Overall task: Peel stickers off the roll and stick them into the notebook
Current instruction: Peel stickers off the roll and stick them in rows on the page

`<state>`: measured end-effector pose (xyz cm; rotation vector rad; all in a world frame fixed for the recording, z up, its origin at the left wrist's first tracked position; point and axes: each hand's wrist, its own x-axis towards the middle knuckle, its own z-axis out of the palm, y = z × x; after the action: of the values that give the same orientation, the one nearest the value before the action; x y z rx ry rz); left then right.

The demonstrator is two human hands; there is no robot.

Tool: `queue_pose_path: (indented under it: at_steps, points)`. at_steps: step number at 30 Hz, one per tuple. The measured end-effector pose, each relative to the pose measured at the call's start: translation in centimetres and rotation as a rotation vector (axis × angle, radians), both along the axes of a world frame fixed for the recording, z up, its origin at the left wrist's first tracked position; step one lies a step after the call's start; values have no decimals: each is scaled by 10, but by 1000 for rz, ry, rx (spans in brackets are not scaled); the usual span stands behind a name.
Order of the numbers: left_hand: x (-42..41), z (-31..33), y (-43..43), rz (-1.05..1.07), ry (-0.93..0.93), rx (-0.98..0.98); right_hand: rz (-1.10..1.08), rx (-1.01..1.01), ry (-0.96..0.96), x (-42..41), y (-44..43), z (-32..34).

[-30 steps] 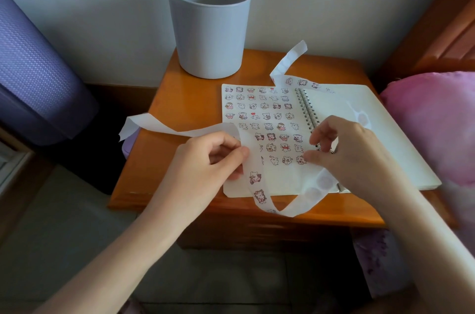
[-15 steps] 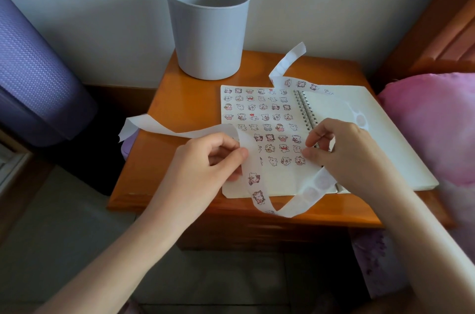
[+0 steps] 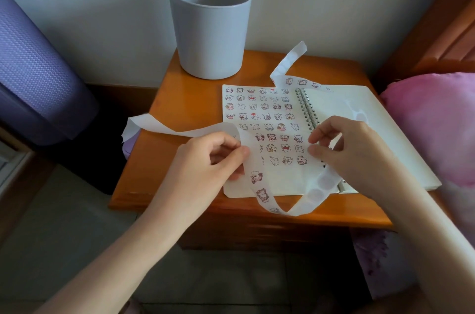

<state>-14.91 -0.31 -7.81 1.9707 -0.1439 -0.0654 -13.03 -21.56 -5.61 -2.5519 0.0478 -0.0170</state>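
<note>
My left hand (image 3: pixel 205 159) has its fingers (image 3: pixel 237 153) pinched shut on the sticker strip (image 3: pixel 259 185), just off the left edge of the notebook (image 3: pixel 270 180). My right hand (image 3: pixel 352 149) hovers over the notebook's spiral binding (image 3: pixel 307 107), thumb and forefinger drawn close together; I cannot tell whether they grip a sticker or the strip. From my left fingers the strip loops down past the notebook's near edge, up under my right hand, and its far end curls up beyond the notebook's top edge. The notebook lies open on the wooden counter (image 3: pixel 180 97), its left page filled with rows of small stickers. A grey bin (image 3: pixel 209 30) stands behind the notebook.
</note>
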Motion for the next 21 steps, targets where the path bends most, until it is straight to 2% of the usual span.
queue_pose_path:
  at_steps: [4, 8, 15, 21]
  points:
    - [1, 1, 1, 25, 20, -65, -3, 176, -181, -1, 7, 4]
    - [0, 6, 0, 45, 0, -129, 36, 281, -232, -3, 13, 8]
    - [-2, 10, 0, 83, -59, -124, 266, 420, -106, -16, 33, 11]
    - [-1, 12, 0, 110, -104, -109, 329, 488, -15, -19, 39, 11]
